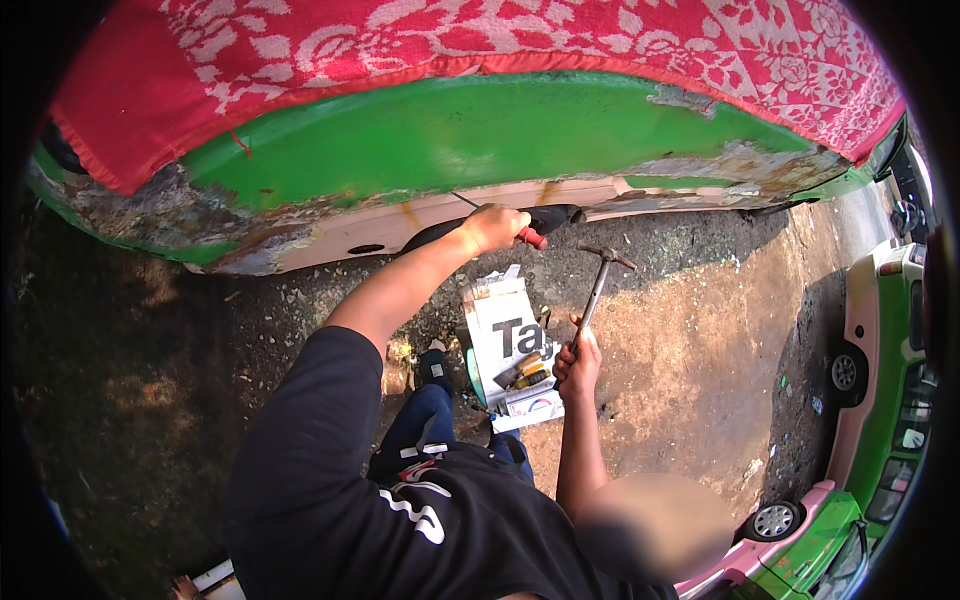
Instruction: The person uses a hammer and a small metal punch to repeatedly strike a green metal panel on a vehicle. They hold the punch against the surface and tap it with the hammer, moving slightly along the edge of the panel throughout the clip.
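My left hand grips a red-handled tool, its thin metal shaft angled up-left against the seam between the green paint and pale pink lower band of a rusty vehicle body. My right hand is closed round the metal handle of a hammer, whose head is raised just right of the red handle, apart from it. Below them on the ground lies a white printed sheet with tools and a small white box on it.
A red and white floral cloth covers the vehicle's upper part. My feet are on the dirt ground beside the sheet. A green and pink van stands at the right; part of a white object shows at the lower left.
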### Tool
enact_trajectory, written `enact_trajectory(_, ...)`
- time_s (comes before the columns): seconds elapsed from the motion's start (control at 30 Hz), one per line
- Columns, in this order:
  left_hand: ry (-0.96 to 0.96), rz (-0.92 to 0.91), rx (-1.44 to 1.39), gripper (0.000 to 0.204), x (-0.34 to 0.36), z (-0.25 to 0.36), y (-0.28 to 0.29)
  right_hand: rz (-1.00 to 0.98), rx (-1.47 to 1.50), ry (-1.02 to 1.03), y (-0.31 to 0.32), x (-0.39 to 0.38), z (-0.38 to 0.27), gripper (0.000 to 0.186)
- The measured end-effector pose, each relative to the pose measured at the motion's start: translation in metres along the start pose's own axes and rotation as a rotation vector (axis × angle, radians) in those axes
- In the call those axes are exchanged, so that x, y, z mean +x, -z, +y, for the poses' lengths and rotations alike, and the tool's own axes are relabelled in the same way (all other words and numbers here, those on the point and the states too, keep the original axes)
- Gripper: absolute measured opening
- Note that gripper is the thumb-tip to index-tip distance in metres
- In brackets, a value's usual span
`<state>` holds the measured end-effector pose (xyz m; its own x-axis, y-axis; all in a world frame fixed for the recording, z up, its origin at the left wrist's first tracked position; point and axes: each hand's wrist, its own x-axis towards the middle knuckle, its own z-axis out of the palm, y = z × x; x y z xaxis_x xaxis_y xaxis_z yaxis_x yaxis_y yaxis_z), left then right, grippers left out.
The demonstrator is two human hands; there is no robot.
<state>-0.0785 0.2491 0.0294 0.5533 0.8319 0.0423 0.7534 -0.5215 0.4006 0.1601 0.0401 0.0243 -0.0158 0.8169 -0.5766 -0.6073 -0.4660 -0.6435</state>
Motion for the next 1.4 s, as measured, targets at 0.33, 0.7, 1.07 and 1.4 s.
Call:
enact_trajectory(0.33,-0.094,0.179,-0.146,0.029,-0.037,0.022,0.023,-0.051,-0.035,0.032,0.0,-0.033,-0.002,0.033)
enact_trajectory(0.7,-0.032,0.382,-0.28,0.029,-0.101,0.071,0.024,-0.115,-0.181,0.097,0.036,-0.083,-0.034,0.032)
enact_trajectory(1.07,0.24,0.569,-0.379,0.027,-0.188,0.128,-0.022,-0.187,-0.235,0.066,0.088,-0.111,-0.056,0.033)
enact_trajectory(1.4,0.33,0.663,-0.505,0.018,-0.209,0.15,-0.016,-0.139,-0.255,0.069,0.079,-0.118,-0.046,0.032)
